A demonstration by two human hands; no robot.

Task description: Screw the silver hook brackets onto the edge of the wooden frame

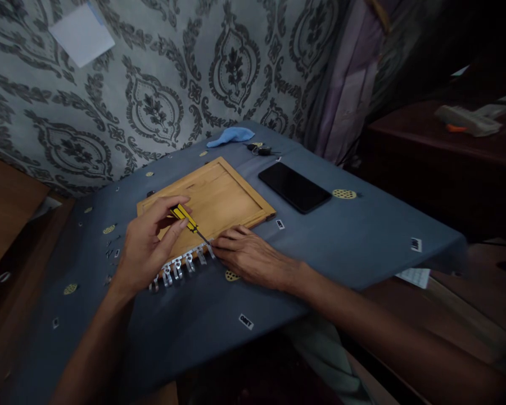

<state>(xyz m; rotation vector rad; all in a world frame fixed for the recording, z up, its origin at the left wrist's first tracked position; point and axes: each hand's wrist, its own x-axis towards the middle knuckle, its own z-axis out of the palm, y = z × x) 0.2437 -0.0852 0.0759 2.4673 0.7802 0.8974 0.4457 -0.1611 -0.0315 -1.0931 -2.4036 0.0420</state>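
Note:
My left hand point(145, 242) grips the handle of a yellow and black screwdriver point(186, 219) between thumb and fingers. Its shaft slants down to the right, with the tip at the right end of a metal hook rail point(189, 261). That rail runs along the near edge of a wooden framed board point(211, 194), its several hooks jutting toward me. At the rail's right end, my right hand point(253, 254) has its fingers closed beside the screwdriver tip. Those fingers hide whatever screw may be there.
A black phone point(294, 187) lies right of the board. Behind are a blue cloth point(231, 136) and keys point(262, 150). Small screws point(108, 253) are scattered to the left on the blue tablecloth point(383, 236). A patterned wall point(185, 73) borders the table's far side.

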